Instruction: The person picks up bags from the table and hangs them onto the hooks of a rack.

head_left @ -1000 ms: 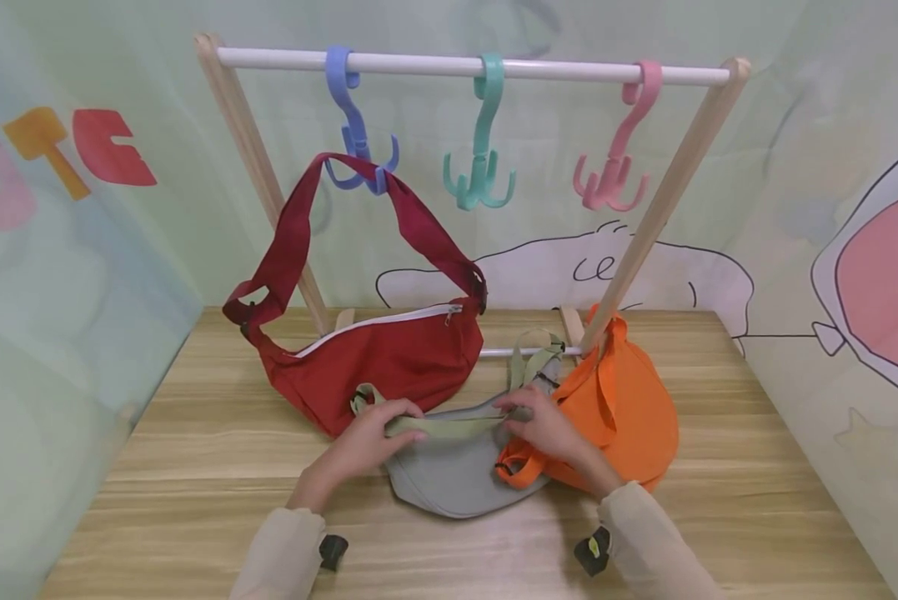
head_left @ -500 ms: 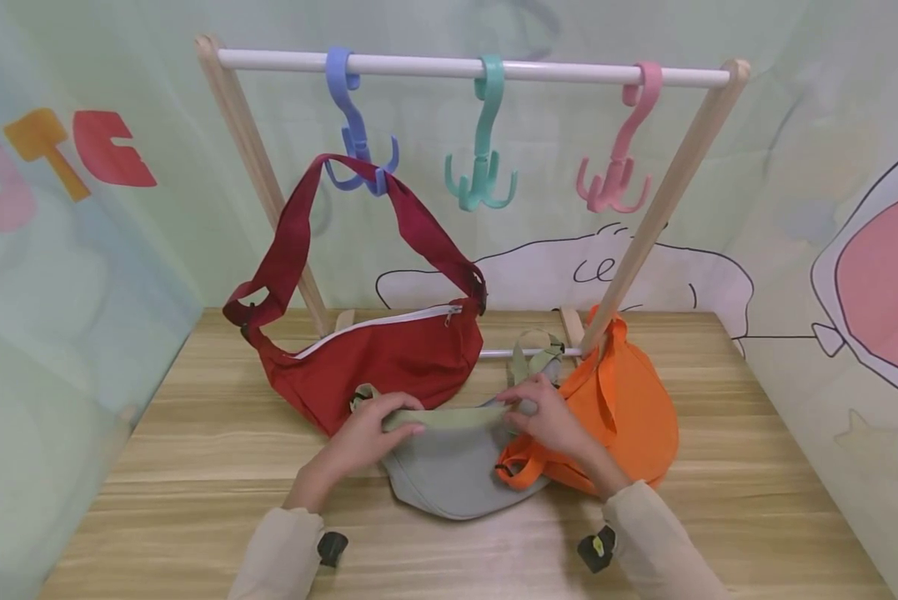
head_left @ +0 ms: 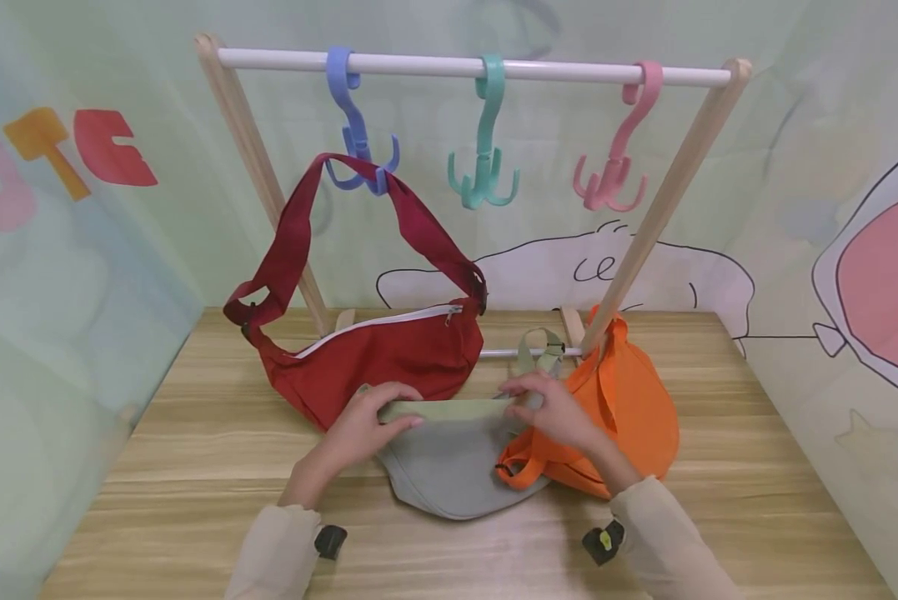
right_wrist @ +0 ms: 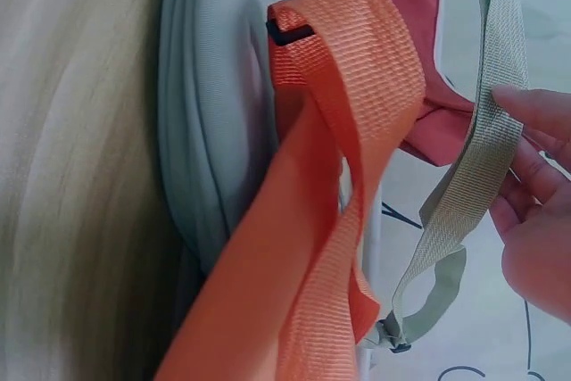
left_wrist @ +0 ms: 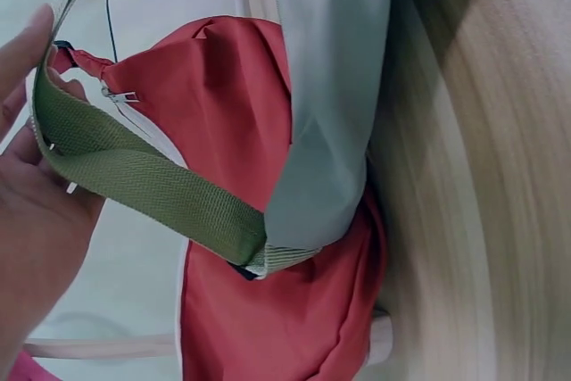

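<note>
the left hand (head_left: 362,425) and the right hand (head_left: 554,408) both hold the pale green strap (head_left: 449,410), each pinching it with the thumb on one side and the fingers on the other. the strap is pulled flat and straight between the two hands, up above the grey bag (head_left: 456,471). the grey bag lies on the bench (head_left: 193,467), in the middle, in front of the rack. at its right end, another bit of the strap makes a loop by the low white bar (head_left: 497,353).

the red bag (head_left: 388,354) is just behind the grey bag on the left. its wide strap hangs on the blue hook (head_left: 354,125), and its bottom is down on the bench. the orange bag (head_left: 639,400) sits on the right, near the right wooden post (head_left: 666,183). a loop of its strap lies over the right part of the grey bag.

a mint hook (head_left: 484,133) and a pink hook (head_left: 624,137) hang from the top white bar (head_left: 418,64) too, next to the blue one.
</note>
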A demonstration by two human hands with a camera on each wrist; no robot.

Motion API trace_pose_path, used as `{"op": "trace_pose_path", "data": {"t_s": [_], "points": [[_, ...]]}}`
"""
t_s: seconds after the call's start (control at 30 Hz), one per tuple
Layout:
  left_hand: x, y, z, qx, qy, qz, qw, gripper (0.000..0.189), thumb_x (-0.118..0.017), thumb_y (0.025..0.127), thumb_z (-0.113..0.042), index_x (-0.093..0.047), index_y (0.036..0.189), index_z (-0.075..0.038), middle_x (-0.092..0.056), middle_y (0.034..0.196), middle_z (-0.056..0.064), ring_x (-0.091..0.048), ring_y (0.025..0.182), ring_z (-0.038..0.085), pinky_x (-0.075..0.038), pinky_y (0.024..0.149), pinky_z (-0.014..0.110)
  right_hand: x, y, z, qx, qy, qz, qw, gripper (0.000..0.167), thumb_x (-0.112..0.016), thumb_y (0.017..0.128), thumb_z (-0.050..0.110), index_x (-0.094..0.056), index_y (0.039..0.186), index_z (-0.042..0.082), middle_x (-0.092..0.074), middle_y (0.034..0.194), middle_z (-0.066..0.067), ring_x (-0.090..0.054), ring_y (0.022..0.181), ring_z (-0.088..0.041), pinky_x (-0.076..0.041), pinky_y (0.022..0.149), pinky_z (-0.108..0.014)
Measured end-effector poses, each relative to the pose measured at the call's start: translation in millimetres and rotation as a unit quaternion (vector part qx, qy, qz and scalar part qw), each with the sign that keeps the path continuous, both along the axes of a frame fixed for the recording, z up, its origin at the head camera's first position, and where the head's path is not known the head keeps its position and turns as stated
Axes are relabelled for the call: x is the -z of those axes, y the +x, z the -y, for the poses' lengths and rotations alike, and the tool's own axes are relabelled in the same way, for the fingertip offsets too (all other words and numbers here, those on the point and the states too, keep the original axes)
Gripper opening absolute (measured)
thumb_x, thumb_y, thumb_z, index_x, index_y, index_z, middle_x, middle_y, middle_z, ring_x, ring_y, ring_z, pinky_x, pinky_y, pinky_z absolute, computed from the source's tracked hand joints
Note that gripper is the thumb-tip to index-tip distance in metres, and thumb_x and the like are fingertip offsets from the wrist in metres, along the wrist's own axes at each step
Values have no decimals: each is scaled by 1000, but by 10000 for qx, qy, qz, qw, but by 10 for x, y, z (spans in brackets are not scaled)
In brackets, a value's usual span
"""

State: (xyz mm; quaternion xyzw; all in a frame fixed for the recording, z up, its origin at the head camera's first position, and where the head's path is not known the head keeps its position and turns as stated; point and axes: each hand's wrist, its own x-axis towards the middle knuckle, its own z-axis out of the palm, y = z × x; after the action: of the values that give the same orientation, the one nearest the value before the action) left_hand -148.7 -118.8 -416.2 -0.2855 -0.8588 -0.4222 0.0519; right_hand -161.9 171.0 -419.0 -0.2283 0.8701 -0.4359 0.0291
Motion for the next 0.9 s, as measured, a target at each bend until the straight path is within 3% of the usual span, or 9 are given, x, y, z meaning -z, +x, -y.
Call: {"op": "trace_pose_path", "data": {"t_s": [0.13,0.4,0.9], "points": [[-36,-2,-2,45,60,-72,9999,25,-76,74,-13,-65,97,-12,-63,92,-6,-57,89,9,-40,80,32,-34,0,-11,-31,-26,115,9999,29,-68,80,4,-64,109,4,-62,101,-4,-57,94,-20,-45,83,-40],[-134,19,-12,26,198,132,9997,27,-76,73,-11,-65,97,-11,-62,93,-5,-56,89,10,-44,82,31,-140,8,-24,-157,-60,30,9999,31,-68,80,2,-63,110,3,-63,100,-5,-57,93,-21,-45,82,-42],[-199,7,-15,-100,159,32,9998,34,-75,74,-10,-62,106,-10,-61,104,-1,-55,98,14,-44,87,35,-277,-18,-25,-305,33,21,9995,35,-68,80,4,-61,114,4,-63,102,-6,-55,92,-20,-44,80,-39]]}}
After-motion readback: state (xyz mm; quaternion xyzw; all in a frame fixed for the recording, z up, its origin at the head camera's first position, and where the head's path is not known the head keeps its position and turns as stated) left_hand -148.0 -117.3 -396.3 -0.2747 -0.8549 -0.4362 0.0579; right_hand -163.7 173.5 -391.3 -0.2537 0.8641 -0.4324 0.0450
